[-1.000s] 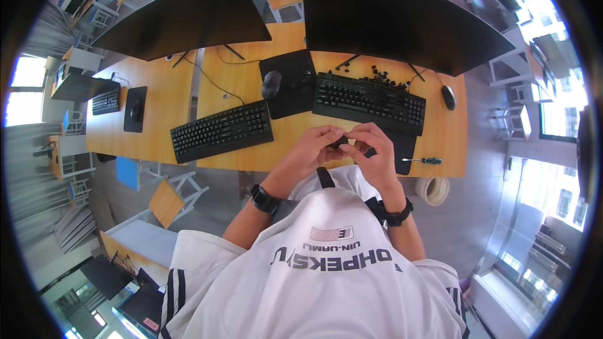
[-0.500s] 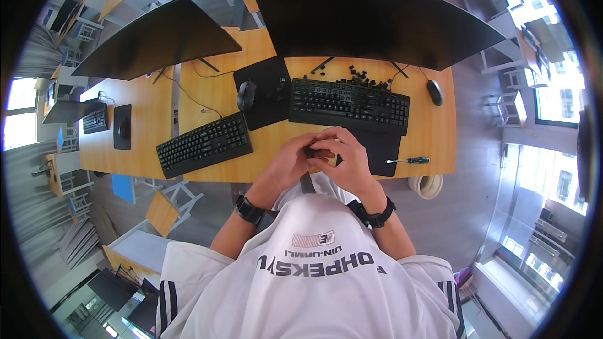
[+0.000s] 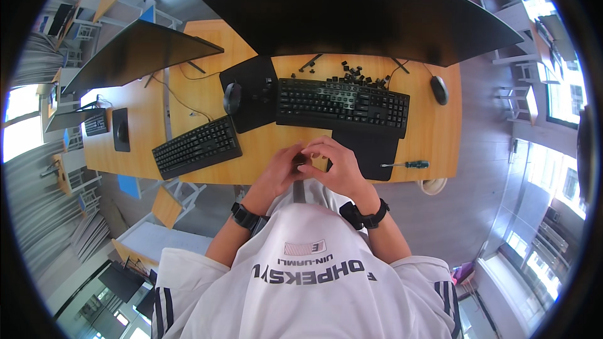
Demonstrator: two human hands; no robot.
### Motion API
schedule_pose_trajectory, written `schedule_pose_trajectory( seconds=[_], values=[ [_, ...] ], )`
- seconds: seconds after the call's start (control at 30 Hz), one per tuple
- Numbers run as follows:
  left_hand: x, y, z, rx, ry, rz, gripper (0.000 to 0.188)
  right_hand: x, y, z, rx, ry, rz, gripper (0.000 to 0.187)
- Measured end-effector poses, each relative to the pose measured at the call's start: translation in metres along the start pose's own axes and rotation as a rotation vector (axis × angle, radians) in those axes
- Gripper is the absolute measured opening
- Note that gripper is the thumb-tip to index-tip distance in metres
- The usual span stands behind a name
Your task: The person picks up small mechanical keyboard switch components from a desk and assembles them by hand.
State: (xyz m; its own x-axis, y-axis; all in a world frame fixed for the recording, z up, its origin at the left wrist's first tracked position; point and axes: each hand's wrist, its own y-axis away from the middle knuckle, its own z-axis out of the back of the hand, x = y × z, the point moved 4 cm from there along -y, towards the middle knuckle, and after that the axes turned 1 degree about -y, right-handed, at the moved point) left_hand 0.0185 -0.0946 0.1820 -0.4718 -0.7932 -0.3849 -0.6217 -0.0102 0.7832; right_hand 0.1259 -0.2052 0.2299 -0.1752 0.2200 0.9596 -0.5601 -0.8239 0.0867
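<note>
In front of my chest, above the near table edge, my hands meet around a small dark object (image 3: 299, 159), mostly hidden by the fingers. My left hand (image 3: 276, 172) curls around it from the left. From the right, the bent thumb and fingers of my right hand (image 3: 339, 166) close on the same object. Just beyond lies a black keyboard (image 3: 339, 103) with loose black keycaps (image 3: 358, 75) scattered along its far edge. A dark mat (image 3: 370, 150) lies partly under that keyboard. To its right rests a screwdriver (image 3: 414, 164) with a green and black handle.
Two dark monitors, a large one (image 3: 358, 16) and a smaller one (image 3: 141, 53), stand behind. A second keyboard (image 3: 198, 147) sits at the left. One mouse (image 3: 232, 98) rests on a black mouse pad (image 3: 257, 110); another mouse (image 3: 439, 90) lies far right. A pale bin (image 3: 432, 186) stands below the table.
The view has shifted slightly. My hands stay together on the small dark object, and its visible part and my finger positions have changed a little.
</note>
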Motion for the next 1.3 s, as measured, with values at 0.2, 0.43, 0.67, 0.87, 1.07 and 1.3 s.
schedule_pose_trajectory(
  seconds=[0.2, 0.43, 0.67, 0.87, 1.07, 1.3],
  values=[
    [0.038, -0.062, 0.068, -0.101, -0.243, -0.083, 0.029, -0.103, -0.014, 0.016, -0.009, 0.027, -0.32, 0.025],
    [0.068, -0.119, 0.142, -0.346, -0.702, -0.117, 0.015, -0.205, -0.044, 0.099, -0.465, 0.21, -0.303, 0.025],
    [0.062, -0.134, 0.127, -0.439, -1.417, -0.513, 0.015, -0.23, -0.074, 0.138, -0.505, 0.411, -0.416, 0.025],
    [0.06, -0.138, 0.1, -0.462, -1.609, -0.471, 0.017, -0.217, -0.074, 0.111, -0.437, 0.451, -0.492, 0.023],
    [0.058, -0.139, 0.092, -0.498, -1.525, -0.57, 0.023, -0.215, -0.057, 0.095, -0.479, 0.463, -0.518, 0.02],
    [0.029, -0.118, 0.093, -0.419, -1.412, -0.521, 0.037, -0.199, -0.056, 0.073, -0.54, 0.492, -0.46, 0.02]
  ],
)
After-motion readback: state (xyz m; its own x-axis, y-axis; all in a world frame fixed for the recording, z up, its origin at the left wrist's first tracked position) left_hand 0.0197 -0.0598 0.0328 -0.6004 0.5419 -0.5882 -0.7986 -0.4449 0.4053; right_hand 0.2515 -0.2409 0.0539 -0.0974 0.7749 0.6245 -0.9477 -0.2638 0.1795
